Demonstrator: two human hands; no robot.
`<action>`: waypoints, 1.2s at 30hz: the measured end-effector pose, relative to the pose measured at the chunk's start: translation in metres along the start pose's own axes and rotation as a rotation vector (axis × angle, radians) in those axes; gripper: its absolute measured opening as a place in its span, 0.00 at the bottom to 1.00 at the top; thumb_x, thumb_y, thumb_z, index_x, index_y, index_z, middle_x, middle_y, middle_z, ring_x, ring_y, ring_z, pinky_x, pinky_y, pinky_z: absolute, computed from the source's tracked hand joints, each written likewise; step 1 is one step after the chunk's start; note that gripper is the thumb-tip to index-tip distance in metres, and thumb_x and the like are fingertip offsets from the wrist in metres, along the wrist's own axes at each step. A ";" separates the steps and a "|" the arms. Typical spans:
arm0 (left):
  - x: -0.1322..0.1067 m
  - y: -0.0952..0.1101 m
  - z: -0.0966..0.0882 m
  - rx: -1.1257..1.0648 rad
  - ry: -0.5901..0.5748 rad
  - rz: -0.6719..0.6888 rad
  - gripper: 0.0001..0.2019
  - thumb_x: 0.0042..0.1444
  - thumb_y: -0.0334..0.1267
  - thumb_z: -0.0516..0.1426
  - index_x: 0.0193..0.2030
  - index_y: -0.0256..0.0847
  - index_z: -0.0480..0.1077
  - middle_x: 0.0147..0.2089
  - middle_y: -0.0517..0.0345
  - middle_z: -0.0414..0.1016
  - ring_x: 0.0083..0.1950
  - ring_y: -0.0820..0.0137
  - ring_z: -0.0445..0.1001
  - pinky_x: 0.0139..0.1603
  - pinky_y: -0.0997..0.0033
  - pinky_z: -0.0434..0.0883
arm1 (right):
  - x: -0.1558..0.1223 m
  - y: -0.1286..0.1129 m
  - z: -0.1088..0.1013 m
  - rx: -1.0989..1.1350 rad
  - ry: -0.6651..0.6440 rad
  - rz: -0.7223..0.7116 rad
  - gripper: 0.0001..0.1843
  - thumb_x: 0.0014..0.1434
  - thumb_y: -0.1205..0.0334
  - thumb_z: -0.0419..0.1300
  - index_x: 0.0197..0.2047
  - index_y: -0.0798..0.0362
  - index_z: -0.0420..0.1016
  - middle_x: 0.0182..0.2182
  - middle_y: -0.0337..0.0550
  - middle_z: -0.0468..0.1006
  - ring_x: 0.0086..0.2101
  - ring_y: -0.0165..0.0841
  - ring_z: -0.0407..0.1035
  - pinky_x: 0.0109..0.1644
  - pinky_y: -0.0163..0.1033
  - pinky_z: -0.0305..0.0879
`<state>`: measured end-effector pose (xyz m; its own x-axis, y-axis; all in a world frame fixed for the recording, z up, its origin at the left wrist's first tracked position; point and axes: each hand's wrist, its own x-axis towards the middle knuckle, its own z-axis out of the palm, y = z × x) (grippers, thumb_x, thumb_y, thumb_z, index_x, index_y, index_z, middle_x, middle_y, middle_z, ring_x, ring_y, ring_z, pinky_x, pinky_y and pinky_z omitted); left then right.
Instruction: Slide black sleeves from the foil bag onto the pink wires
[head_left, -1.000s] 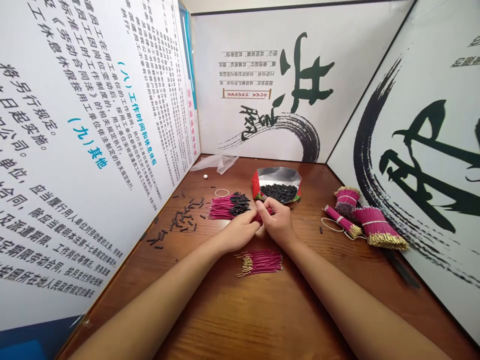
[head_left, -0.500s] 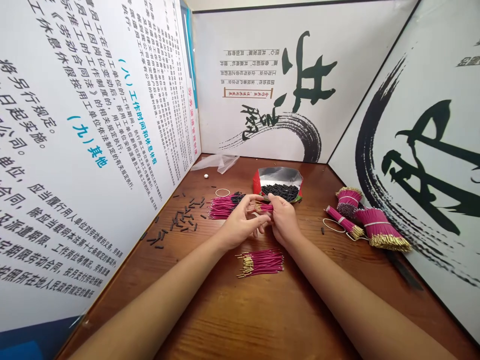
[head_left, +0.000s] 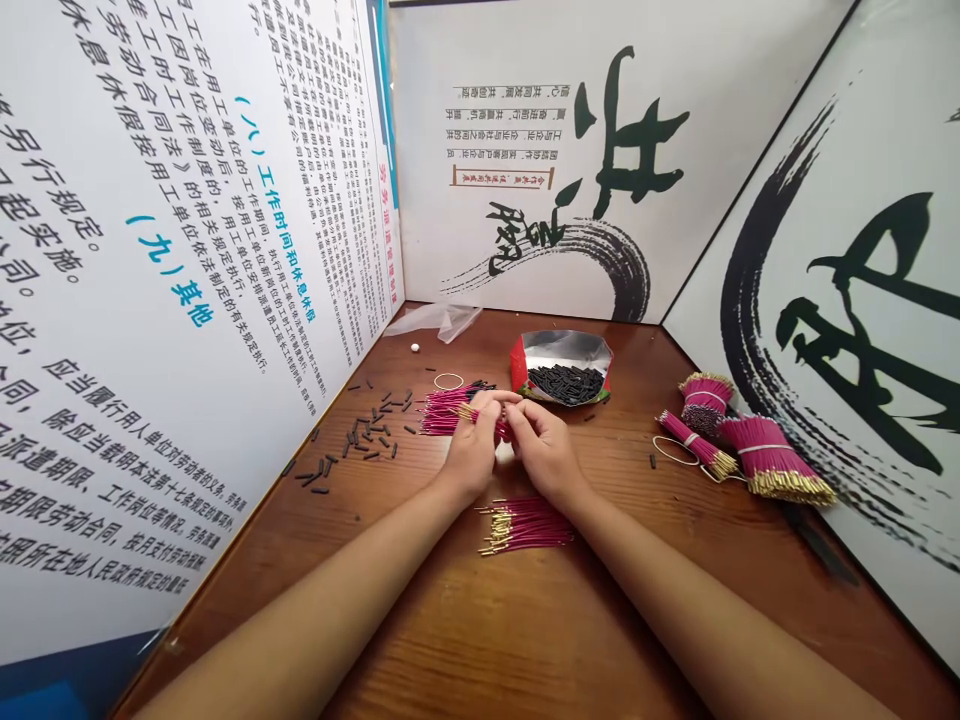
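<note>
A small bunch of wires (head_left: 484, 417), judged light and bendy and best held near the tips, was pinched between the left hand (head_left: 471, 452) and right hand (head_left: 546, 450) just above the bench (head_left: 450, 620).

The head-worn camera looks forward and down from close above the brown wooden tabletop (head_left: 465, 640), facing the open red foil bag of black tubes (head_left: 559, 346) at the far end. Both forearms enter from the bottom edge. The left hand (head_left: 474, 447) and right hand (head_left: 544, 452), pinching a thin bunch of pink wires (head_left: 500, 430), sit mid-frame just in front of that bag.
</note>
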<state>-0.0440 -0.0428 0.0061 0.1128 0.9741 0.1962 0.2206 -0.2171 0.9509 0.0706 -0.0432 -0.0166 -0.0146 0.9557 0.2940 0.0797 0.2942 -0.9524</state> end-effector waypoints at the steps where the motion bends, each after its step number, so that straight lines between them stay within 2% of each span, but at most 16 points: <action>1: 0.001 0.000 -0.001 0.017 0.062 0.031 0.18 0.66 0.41 0.39 0.40 0.40 0.68 0.43 0.53 0.73 0.46 0.67 0.71 0.48 0.68 0.70 | 0.001 -0.001 -0.003 -0.055 -0.007 -0.031 0.17 0.64 0.50 0.54 0.28 0.50 0.69 0.22 0.35 0.67 0.24 0.29 0.60 0.29 0.35 0.56; 3: 0.002 -0.001 0.000 0.031 0.130 0.082 0.18 0.66 0.41 0.38 0.32 0.41 0.63 0.38 0.53 0.71 0.45 0.68 0.69 0.50 0.68 0.68 | 0.004 -0.003 -0.011 -0.153 0.044 -0.102 0.15 0.65 0.53 0.53 0.29 0.51 0.71 0.24 0.36 0.70 0.27 0.30 0.63 0.33 0.36 0.58; 4: 0.002 -0.002 0.001 0.020 0.119 0.097 0.18 0.67 0.41 0.38 0.29 0.42 0.60 0.35 0.54 0.69 0.42 0.69 0.69 0.49 0.68 0.68 | 0.007 -0.003 -0.016 -0.189 0.096 -0.143 0.15 0.65 0.55 0.53 0.29 0.51 0.71 0.26 0.37 0.71 0.29 0.31 0.64 0.36 0.36 0.60; 5: 0.001 -0.004 0.003 -0.004 0.077 0.112 0.18 0.67 0.43 0.38 0.28 0.43 0.57 0.32 0.56 0.67 0.39 0.69 0.68 0.47 0.69 0.67 | 0.010 -0.002 -0.021 -0.215 0.158 -0.177 0.14 0.64 0.56 0.52 0.29 0.51 0.71 0.27 0.38 0.72 0.31 0.32 0.65 0.39 0.37 0.60; 8: -0.005 -0.011 0.008 -0.058 -0.155 0.177 0.20 0.68 0.47 0.39 0.26 0.43 0.53 0.26 0.62 0.59 0.31 0.72 0.63 0.38 0.70 0.64 | 0.019 0.004 -0.036 -0.257 0.309 -0.201 0.14 0.63 0.56 0.53 0.28 0.51 0.71 0.28 0.39 0.73 0.33 0.33 0.66 0.41 0.38 0.61; 11: -0.013 -0.013 0.011 0.137 -0.378 0.274 0.17 0.65 0.43 0.48 0.26 0.42 0.51 0.24 0.65 0.54 0.27 0.74 0.54 0.31 0.71 0.54 | 0.024 0.011 -0.044 -0.219 0.378 -0.150 0.14 0.61 0.55 0.53 0.27 0.51 0.70 0.27 0.38 0.73 0.32 0.33 0.65 0.40 0.38 0.61; 14: -0.017 -0.012 0.009 0.282 -0.472 0.284 0.13 0.61 0.38 0.52 0.27 0.41 0.53 0.24 0.66 0.57 0.27 0.74 0.53 0.30 0.70 0.50 | 0.025 0.015 -0.044 -0.209 0.375 -0.128 0.14 0.60 0.54 0.53 0.27 0.51 0.70 0.26 0.38 0.72 0.32 0.33 0.65 0.39 0.38 0.61; 18: -0.017 -0.011 0.008 0.312 -0.465 0.261 0.08 0.57 0.33 0.51 0.30 0.42 0.54 0.27 0.65 0.60 0.29 0.73 0.56 0.31 0.69 0.51 | 0.025 0.015 -0.042 -0.214 0.362 -0.115 0.14 0.59 0.55 0.53 0.26 0.51 0.70 0.26 0.38 0.72 0.32 0.33 0.65 0.41 0.38 0.61; 22: -0.013 -0.013 0.009 0.244 -0.463 0.250 0.06 0.59 0.32 0.47 0.31 0.42 0.54 0.31 0.63 0.62 0.32 0.71 0.58 0.34 0.68 0.53 | 0.024 0.016 -0.044 -0.257 0.350 -0.134 0.14 0.60 0.55 0.53 0.27 0.51 0.71 0.27 0.39 0.73 0.33 0.34 0.65 0.43 0.40 0.60; 29: -0.010 -0.011 0.006 0.094 -0.495 0.224 0.06 0.55 0.30 0.45 0.29 0.43 0.52 0.29 0.62 0.59 0.32 0.70 0.56 0.35 0.67 0.54 | 0.024 0.018 -0.045 -0.250 0.355 -0.129 0.14 0.61 0.54 0.52 0.28 0.51 0.71 0.28 0.39 0.73 0.33 0.34 0.65 0.42 0.40 0.59; 36: -0.005 -0.016 0.011 -0.001 -0.362 0.162 0.08 0.63 0.37 0.43 0.32 0.43 0.56 0.33 0.59 0.61 0.36 0.69 0.59 0.41 0.66 0.59 | 0.024 0.017 -0.046 -0.301 0.372 -0.142 0.14 0.61 0.54 0.51 0.30 0.51 0.72 0.30 0.41 0.74 0.35 0.35 0.67 0.44 0.41 0.61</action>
<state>-0.0370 -0.0450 -0.0128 0.4800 0.8417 0.2471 0.1706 -0.3658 0.9149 0.1175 -0.0159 -0.0226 0.3058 0.8222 0.4801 0.3877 0.3530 -0.8515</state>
